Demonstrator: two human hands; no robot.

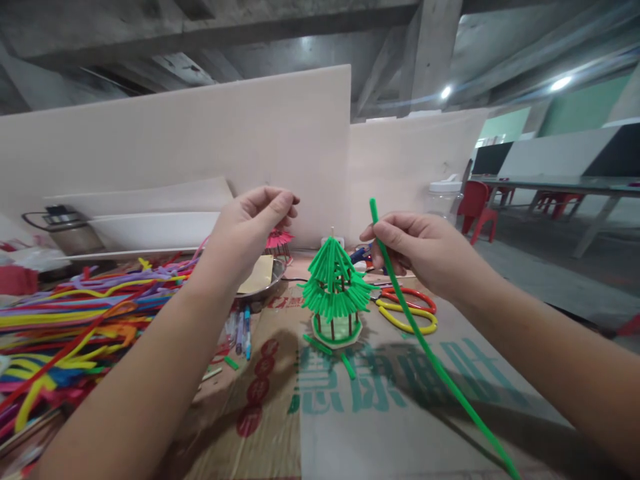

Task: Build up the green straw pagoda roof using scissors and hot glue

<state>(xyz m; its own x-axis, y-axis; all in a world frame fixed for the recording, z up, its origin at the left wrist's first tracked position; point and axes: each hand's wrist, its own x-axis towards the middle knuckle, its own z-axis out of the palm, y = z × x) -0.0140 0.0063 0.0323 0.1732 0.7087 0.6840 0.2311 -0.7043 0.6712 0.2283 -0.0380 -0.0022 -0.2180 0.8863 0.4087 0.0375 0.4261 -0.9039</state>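
Observation:
My right hand [415, 250] pinches a long green pipe cleaner [430, 353] near its upper end; the rest hangs down toward the lower right. My left hand [263, 223] is raised at the left with thumb and fingers pressed together, and whatever may be between them is too small to make out. Between and below the hands stands a small green two-tiered pavilion [337, 287] with brown posts on a pale base. Short green pieces [349, 366] lie in front of it on the cardboard [380, 427].
Many coloured pipe cleaners [80, 313] are heaped at the left. Scissors with red and yellow handles [407, 317] lie right of the pavilion. Pens [243, 330], a metal dish [270, 283], a red model [280, 240], a flask [75, 233] and a clear jar [444, 197] stand around.

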